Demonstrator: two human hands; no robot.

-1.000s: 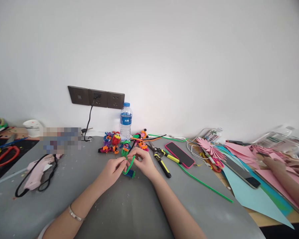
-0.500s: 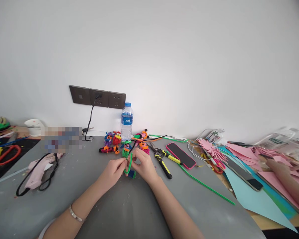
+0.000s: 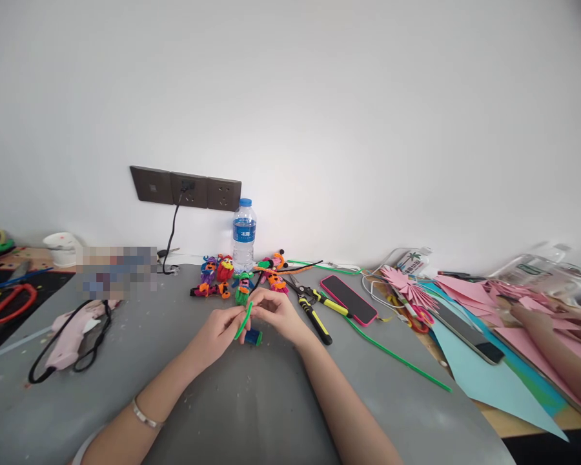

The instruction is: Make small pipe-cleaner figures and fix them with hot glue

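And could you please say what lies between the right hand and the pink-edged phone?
In the head view, yellow-handled pliers lie between the right hand and pink-edged phone.

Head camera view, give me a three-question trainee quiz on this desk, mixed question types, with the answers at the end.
1. Pick one: the handles of the pliers are A) red and white, B) yellow and black, C) solid blue.
2. True or false: the bottle stands upright.
3. Fill in: the left hand and right hand meet at a curved green ____.

Key: 1. B. 2. True. 3. pipe cleaner.
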